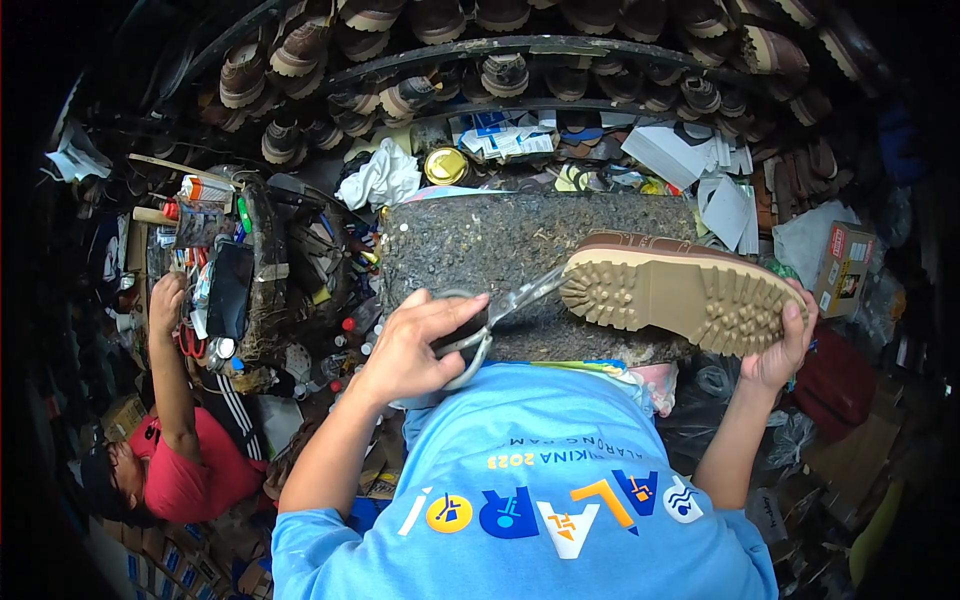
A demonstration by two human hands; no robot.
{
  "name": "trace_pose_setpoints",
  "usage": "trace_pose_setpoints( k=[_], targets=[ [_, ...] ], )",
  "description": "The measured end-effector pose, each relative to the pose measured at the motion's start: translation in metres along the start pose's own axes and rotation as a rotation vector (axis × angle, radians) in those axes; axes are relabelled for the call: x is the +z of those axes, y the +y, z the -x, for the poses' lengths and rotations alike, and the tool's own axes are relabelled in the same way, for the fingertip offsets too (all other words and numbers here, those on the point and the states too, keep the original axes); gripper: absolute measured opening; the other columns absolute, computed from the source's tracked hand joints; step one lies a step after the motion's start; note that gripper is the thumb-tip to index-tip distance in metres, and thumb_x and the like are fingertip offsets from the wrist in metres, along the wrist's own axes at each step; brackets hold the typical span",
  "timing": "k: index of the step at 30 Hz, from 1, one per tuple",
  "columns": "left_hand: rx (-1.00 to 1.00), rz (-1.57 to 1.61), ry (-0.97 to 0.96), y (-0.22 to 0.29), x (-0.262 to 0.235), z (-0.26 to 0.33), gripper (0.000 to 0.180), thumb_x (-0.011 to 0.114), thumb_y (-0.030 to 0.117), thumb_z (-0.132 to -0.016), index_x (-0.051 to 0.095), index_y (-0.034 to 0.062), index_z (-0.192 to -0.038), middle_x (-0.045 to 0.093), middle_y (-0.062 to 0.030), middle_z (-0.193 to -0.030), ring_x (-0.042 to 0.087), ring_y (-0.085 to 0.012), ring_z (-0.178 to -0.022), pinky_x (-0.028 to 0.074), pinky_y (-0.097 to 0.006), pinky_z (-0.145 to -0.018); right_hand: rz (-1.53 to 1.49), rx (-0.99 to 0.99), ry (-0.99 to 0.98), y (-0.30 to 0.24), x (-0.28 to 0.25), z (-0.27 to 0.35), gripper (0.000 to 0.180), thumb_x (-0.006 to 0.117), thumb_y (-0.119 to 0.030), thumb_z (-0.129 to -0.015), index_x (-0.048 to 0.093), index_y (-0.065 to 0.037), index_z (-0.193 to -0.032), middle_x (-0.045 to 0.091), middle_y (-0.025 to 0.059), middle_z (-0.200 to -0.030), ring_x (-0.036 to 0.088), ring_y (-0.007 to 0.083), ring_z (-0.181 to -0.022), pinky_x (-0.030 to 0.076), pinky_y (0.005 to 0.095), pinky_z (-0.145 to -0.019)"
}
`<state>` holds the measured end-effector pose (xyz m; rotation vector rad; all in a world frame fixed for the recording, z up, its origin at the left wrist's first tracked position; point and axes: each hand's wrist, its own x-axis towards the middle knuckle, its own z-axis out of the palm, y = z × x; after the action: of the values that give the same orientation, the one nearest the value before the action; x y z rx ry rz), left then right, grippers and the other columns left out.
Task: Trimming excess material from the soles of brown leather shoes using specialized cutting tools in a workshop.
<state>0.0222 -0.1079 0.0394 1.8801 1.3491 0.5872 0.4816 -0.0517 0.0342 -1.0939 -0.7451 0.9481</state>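
Note:
My left hand (412,345) is closed around the handle loops of a pair of metal scissors (528,294), its index finger stretched along them. The blades point right and up to the left end of a brown shoe (680,295); I cannot tell whether they touch it. My right hand (782,348) grips the shoe's right end, with the thumb on the sole. The shoe lies on its side in the air, its tan lugged sole turned toward me. Beneath it is a dark, rough-topped workbench (450,235).
Shelves of brown shoes (505,75) curve across the back. A white crumpled cloth (382,175) and a gold-lidded can (446,166) stand behind the bench. At left, a co-worker in a red shirt (205,470) reaches to a cluttered bench holding a black phone (232,290). Cardboard boxes (843,265) sit at right.

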Motion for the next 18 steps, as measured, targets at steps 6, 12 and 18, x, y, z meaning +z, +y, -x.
trace_pose_setpoints(
  k=[6, 12, 18],
  targets=[
    [0.059, 0.092, -0.137, -0.015, 0.004, -0.041, 0.076, 0.069, 0.002, -0.064, 0.067, 0.0107, -0.139, 0.073, -0.0139, -0.129, 0.064, -0.0272, -0.094, 0.047, -0.036, -0.095, -0.066, 0.092, 0.033, 0.014, -0.003, -0.031, 0.028, 0.072, -0.014, -0.093, 0.061, -0.003, -0.116, 0.069, 0.0103, -0.113, 0.067, 0.0215, -0.107, 0.054, 0.0388, -0.100],
    [0.002, 0.177, -0.228, -0.018, -0.001, -0.059, 0.076, 0.068, 0.001, -0.064, 0.067, 0.0115, -0.139, 0.075, -0.0127, -0.124, 0.058, -0.0266, -0.081, 0.048, -0.037, -0.096, -0.094, 0.150, 0.016, 0.020, -0.005, -0.040, 0.025, 0.073, -0.015, -0.092, 0.061, -0.005, -0.112, 0.069, 0.0085, -0.107, 0.068, 0.0203, -0.100, 0.055, 0.0373, -0.096],
    [-0.004, 0.131, -0.255, -0.018, -0.007, -0.065, 0.070, 0.068, -0.001, -0.071, 0.067, 0.0125, -0.139, 0.077, -0.0121, -0.113, 0.058, -0.0247, -0.077, 0.048, -0.037, -0.094, -0.085, 0.159, 0.030, 0.022, -0.007, -0.039, 0.027, 0.073, -0.017, -0.092, 0.061, -0.005, -0.113, 0.069, 0.0084, -0.108, 0.067, 0.0199, -0.102, 0.055, 0.0367, -0.096]
  ],
)
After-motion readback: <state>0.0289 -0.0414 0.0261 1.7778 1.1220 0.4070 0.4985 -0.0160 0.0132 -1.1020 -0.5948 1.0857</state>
